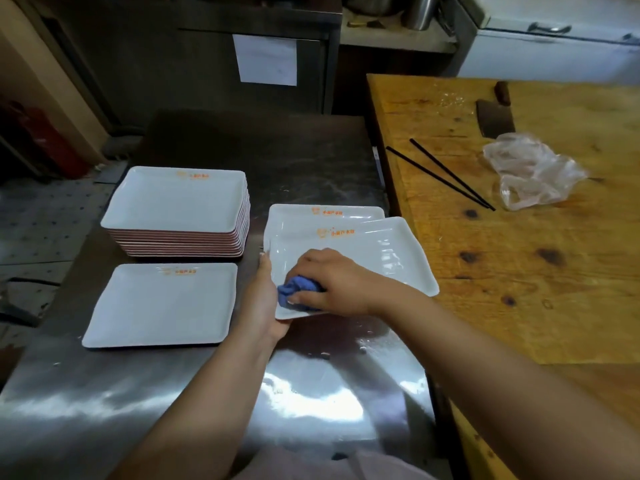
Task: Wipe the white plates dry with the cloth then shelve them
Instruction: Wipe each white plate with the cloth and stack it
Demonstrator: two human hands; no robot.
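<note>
A white rectangular plate with an orange logo (pixel 374 251), tilted and resting on a second plate of the same kind (pixel 298 211), is being wiped just right of the tall stack of white rectangular plates (pixel 176 202). Its left edge is gripped by the left hand (pixel 265 299), fingers curled underneath. A bunched blue cloth (pixel 294 292) is pinched and pressed into the near-left corner by the right hand (pixel 332 282). Droplets appear to remain toward the right rim, so overlapping strokes are best carried there, the plate being kept steady. A single wiped-looking plate (pixel 162 303) lies in front of the stack.
</note>
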